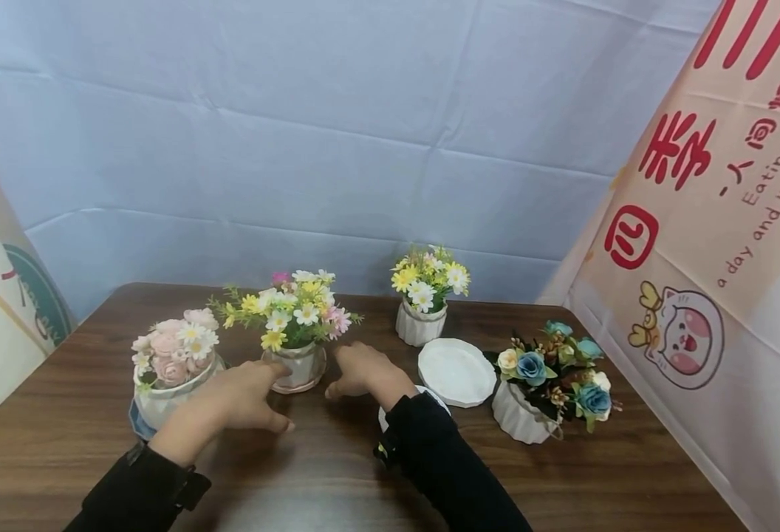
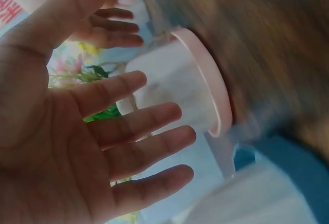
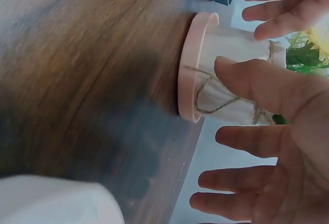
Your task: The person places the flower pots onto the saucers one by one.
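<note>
A white pot of yellow, white and pink daisies stands upright on a pink saucer. Twine is tied round this pot, its loose ends hanging down the side in the right wrist view. To its left is my left hand, fingers spread and nothing held. My right hand is at the pot's right side, also with fingers apart and holding nothing. Whether any fingertip touches the pot, I cannot tell. Beside my left wrist, a white pot of pink roses and daisies sits on a blue saucer.
Toward the back stands a small pot of yellow and white daisies. A white saucer lies before it; another white saucer is partly hidden under my right forearm. At right, a pot of blue roses rests on the wooden table.
</note>
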Available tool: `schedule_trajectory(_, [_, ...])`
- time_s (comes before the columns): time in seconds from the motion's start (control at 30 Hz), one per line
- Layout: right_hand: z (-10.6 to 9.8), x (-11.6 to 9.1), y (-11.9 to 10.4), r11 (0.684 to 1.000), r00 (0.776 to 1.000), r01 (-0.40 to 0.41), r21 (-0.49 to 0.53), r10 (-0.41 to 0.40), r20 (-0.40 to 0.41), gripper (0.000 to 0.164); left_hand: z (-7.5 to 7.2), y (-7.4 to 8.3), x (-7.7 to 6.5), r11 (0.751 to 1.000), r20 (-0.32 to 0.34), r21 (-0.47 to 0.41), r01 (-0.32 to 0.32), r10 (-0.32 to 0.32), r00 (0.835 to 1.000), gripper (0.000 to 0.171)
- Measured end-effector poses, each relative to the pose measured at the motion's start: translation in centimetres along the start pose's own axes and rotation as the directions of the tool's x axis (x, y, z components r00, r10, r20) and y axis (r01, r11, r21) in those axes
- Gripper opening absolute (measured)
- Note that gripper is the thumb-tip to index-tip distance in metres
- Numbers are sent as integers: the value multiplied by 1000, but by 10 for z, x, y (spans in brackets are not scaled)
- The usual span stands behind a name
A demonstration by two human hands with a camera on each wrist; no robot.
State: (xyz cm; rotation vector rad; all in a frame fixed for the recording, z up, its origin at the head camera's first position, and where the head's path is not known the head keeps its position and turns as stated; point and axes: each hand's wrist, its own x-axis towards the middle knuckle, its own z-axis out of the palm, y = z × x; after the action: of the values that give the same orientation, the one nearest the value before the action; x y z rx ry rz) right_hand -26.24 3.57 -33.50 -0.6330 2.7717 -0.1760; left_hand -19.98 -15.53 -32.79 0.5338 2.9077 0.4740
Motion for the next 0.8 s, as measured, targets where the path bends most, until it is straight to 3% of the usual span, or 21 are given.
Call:
schedule_trajectory(0.27, [-2, -10, 17, 998, 999, -54, 28, 54, 2, 68, 14, 12, 7, 997, -1, -59, -57, 57, 998, 78])
schedule_trajectory(0.63, [1, -15, 42, 995, 995, -98, 23, 99, -4, 70, 26, 43, 24, 989, -54, 67, -131, 135, 989, 66])
schedule_trajectory(0.8, [-2, -17, 56, 993, 995, -105, 49, 104, 8, 71, 30, 54, 28, 984, -46, 92, -153, 158, 986, 65])
